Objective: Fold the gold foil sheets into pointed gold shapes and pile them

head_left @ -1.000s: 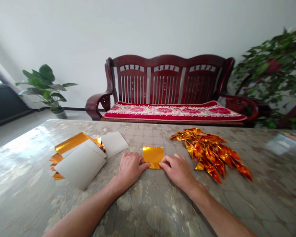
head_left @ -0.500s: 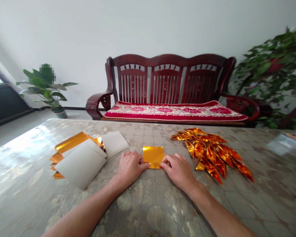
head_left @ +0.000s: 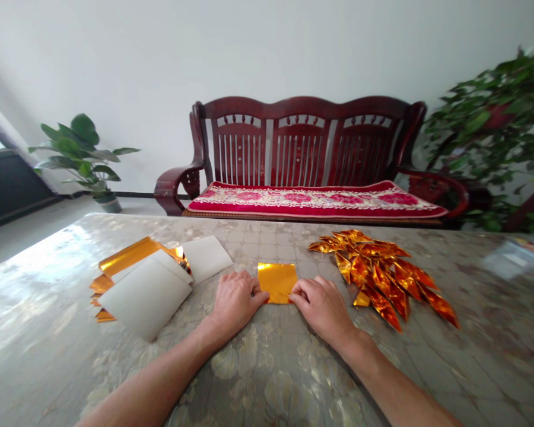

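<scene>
A sheet of gold foil paper (head_left: 277,281) lies on the table between my hands, its shiny side up. My left hand (head_left: 238,296) pinches its near left corner between thumb and fingers. At the near right corner, my right hand (head_left: 321,303) grips the paper with thumb and forefinger. To the left is a loose stack of foil paper sheets (head_left: 149,293), some with the white back up and some showing gold. On the right lies a pile of folded gold foil pieces (head_left: 382,276), pointed at the ends.
A patterned cover lies over the table (head_left: 258,367). A clear plastic bag (head_left: 514,259) rests at the table's right edge. Behind stands a dark red wooden bench (head_left: 302,110) with a red floral cushion (head_left: 315,201). Potted plants (head_left: 84,154) flank it on both sides.
My left thumb has shifted very slightly along the near edge of the foil paper. Everything else stays in place.
</scene>
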A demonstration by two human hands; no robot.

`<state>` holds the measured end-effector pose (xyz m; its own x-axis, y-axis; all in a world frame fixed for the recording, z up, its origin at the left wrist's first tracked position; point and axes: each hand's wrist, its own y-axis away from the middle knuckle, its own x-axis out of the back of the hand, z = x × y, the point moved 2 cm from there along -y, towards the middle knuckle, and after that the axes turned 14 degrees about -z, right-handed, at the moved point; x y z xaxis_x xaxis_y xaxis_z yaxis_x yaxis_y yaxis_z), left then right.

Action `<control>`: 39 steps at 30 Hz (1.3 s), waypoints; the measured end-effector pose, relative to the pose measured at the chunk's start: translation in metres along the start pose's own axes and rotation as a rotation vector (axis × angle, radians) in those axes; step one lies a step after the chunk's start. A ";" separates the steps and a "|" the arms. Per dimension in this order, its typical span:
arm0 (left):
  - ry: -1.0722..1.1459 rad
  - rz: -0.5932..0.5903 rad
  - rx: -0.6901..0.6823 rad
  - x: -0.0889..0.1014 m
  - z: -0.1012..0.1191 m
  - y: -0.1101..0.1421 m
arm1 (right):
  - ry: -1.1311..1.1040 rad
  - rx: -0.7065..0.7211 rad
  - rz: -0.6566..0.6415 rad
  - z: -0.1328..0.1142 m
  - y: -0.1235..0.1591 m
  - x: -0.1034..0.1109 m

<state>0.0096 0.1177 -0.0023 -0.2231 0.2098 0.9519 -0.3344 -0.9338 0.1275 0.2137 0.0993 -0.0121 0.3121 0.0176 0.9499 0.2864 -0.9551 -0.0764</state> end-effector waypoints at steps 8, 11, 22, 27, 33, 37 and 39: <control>-0.022 0.054 -0.041 -0.003 0.001 0.003 | 0.005 -0.003 -0.009 -0.002 0.001 0.001; -0.002 0.068 -0.050 -0.004 -0.001 0.004 | -0.012 -0.017 -0.009 -0.001 0.001 0.001; -0.012 0.004 -0.506 -0.013 0.012 0.009 | -0.020 0.037 0.001 -0.002 0.000 0.000; -0.248 -0.049 -0.527 -0.013 0.021 0.019 | -0.008 0.052 -0.025 -0.004 0.000 -0.001; -0.347 -0.070 -0.508 -0.014 0.027 0.025 | 0.024 -0.028 -0.016 -0.012 0.001 -0.003; -0.348 -0.076 -0.505 -0.014 0.028 0.028 | 0.099 -0.087 -0.017 -0.021 0.000 -0.004; -0.349 -0.088 -0.490 -0.015 0.029 0.029 | 0.116 -0.117 -0.024 -0.023 0.000 -0.004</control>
<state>0.0299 0.0790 -0.0050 0.1096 0.0952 0.9894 -0.7390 -0.6579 0.1452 0.1918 0.0920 -0.0091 0.1978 0.0134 0.9802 0.1833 -0.9828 -0.0236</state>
